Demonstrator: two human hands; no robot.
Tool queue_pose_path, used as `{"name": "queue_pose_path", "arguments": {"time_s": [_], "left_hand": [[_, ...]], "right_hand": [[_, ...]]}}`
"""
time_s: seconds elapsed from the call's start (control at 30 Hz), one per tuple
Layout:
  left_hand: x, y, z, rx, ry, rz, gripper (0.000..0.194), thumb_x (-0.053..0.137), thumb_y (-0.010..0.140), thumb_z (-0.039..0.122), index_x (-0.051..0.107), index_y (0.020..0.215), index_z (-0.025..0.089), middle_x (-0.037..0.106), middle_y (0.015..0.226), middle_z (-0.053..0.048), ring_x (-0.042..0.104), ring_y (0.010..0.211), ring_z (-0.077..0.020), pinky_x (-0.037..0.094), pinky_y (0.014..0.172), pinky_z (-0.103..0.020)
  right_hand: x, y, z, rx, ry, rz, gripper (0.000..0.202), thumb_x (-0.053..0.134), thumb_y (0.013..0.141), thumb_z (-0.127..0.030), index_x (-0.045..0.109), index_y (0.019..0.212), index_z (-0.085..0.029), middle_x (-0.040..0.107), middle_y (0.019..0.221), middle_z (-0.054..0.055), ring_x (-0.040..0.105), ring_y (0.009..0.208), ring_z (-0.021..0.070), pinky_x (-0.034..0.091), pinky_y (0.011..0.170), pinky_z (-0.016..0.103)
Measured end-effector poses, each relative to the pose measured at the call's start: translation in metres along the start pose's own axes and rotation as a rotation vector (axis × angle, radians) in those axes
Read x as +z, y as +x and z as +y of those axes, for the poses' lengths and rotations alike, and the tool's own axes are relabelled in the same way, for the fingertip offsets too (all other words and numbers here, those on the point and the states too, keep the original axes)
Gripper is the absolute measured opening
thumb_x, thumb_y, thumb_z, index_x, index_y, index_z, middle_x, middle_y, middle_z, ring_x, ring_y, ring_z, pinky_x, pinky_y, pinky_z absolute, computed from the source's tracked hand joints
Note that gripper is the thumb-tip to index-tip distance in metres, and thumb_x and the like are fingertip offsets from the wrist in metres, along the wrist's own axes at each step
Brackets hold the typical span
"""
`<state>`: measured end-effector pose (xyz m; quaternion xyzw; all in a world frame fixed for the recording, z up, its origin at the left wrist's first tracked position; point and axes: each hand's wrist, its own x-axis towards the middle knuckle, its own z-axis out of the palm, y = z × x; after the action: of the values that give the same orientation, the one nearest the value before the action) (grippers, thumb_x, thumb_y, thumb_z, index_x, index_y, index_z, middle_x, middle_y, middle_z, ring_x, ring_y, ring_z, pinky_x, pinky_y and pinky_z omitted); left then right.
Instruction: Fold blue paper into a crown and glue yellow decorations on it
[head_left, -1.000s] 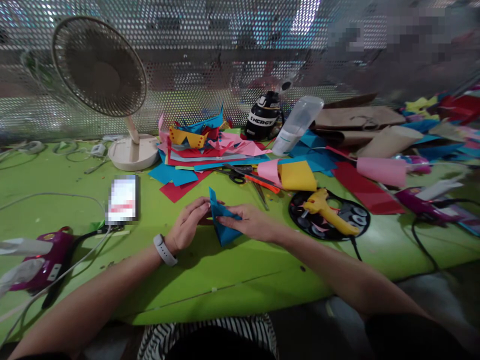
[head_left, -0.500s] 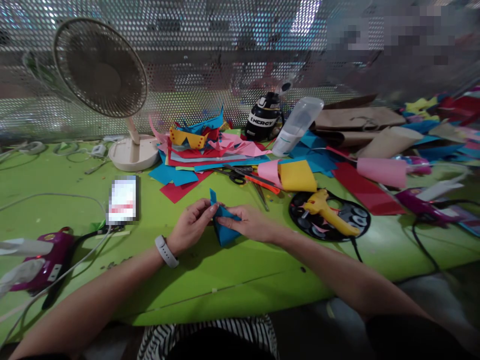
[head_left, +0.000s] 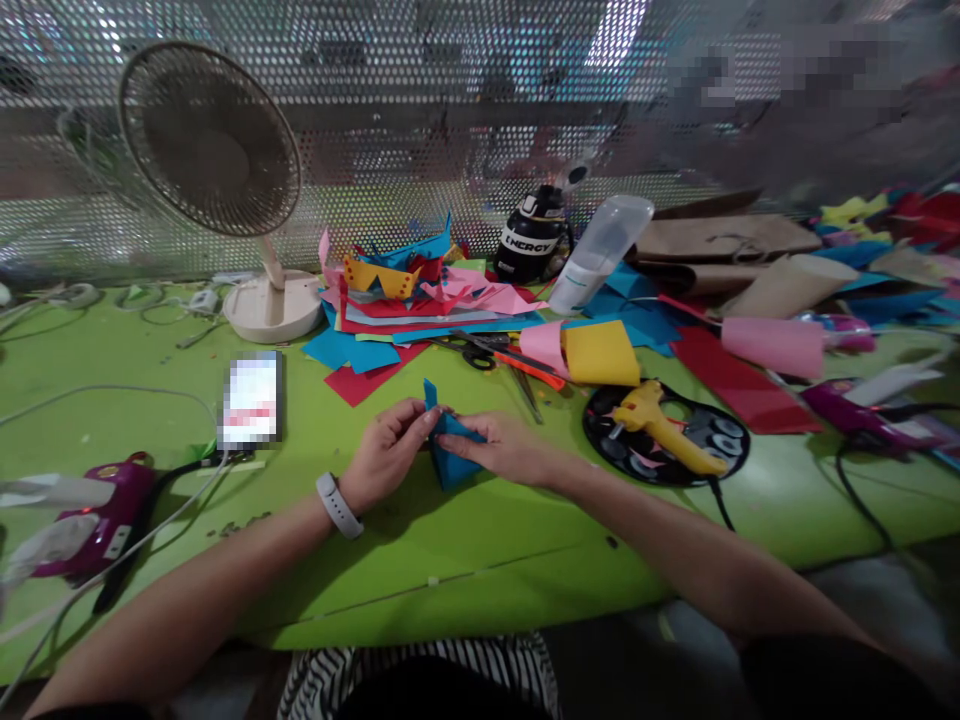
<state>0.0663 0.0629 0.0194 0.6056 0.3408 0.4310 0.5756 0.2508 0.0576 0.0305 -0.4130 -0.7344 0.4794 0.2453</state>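
Note:
A folded piece of blue paper (head_left: 454,468) is held between both hands, just above the green table (head_left: 390,570). My left hand (head_left: 390,445) pinches its left edge near a narrow strip that sticks up. My right hand (head_left: 502,445) grips the paper's upper right side, thumb on top and fingers hidden behind. To the right lies a yellow glue gun (head_left: 664,430) on a dark round mat (head_left: 600,425). Black-handled scissors (head_left: 476,355) and an orange cutter (head_left: 536,372) rest beyond my hands.
A fan (head_left: 274,308) stands at the back left, with a phone (head_left: 251,400) before it. Coloured paper and masks (head_left: 382,277) are piled at the back centre. A black bottle (head_left: 529,240) and clear bottle (head_left: 600,258) stand behind. Purple power strips (head_left: 97,520) with cables flank both sides.
The whole view has shifted slightly, so things appear a little further right. Both hands keep nearly the same hold on the blue paper.

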Motion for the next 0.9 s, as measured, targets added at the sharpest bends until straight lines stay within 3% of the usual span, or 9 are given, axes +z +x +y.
{"name": "queue_pose_path", "arguments": {"time_s": [0.27, 0.73, 0.8, 0.9], "left_hand": [[0.001, 0.001, -0.002, 0.004, -0.042, 0.007, 0.040, 0.065, 0.084, 0.054, 0.069, 0.094, 0.015, 0.072, 0.092, -0.008, 0.066, 0.090, -0.0190, 0.053, 0.081, -0.031], [0.002, -0.001, -0.002, 0.040, 0.008, 0.033, 0.036, 0.064, 0.086, 0.052, 0.069, 0.089, 0.016, 0.070, 0.084, -0.004, 0.062, 0.076, -0.0144, 0.050, 0.070, -0.025], [0.002, -0.001, -0.001, 0.054, 0.037, 0.045, 0.035, 0.064, 0.087, 0.051, 0.068, 0.085, 0.016, 0.068, 0.081, -0.003, 0.060, 0.073, -0.0131, 0.049, 0.067, -0.024], [0.001, -0.001, 0.002, 0.048, 0.037, 0.036, 0.035, 0.063, 0.087, 0.050, 0.068, 0.085, 0.016, 0.069, 0.082, -0.003, 0.060, 0.073, -0.0132, 0.049, 0.068, -0.025]], "right_hand": [[0.000, 0.001, 0.006, 0.020, -0.027, 0.011, 0.049, 0.053, 0.085, -0.062, 0.053, 0.064, -0.018, 0.040, 0.062, -0.003, 0.034, 0.062, 0.0112, 0.031, 0.059, 0.026], [0.003, 0.000, 0.005, 0.031, -0.002, 0.025, 0.049, 0.054, 0.085, -0.063, 0.055, 0.066, -0.017, 0.043, 0.062, -0.004, 0.036, 0.062, 0.0106, 0.032, 0.059, 0.025], [0.001, -0.001, 0.005, 0.042, 0.022, -0.005, 0.048, 0.054, 0.085, -0.062, 0.055, 0.069, -0.017, 0.043, 0.063, -0.004, 0.036, 0.062, 0.0103, 0.031, 0.059, 0.025], [-0.008, -0.002, 0.001, 0.066, 0.087, -0.153, 0.046, 0.059, 0.083, -0.062, 0.055, 0.077, -0.016, 0.045, 0.067, -0.004, 0.038, 0.063, 0.0101, 0.033, 0.058, 0.024]]}}
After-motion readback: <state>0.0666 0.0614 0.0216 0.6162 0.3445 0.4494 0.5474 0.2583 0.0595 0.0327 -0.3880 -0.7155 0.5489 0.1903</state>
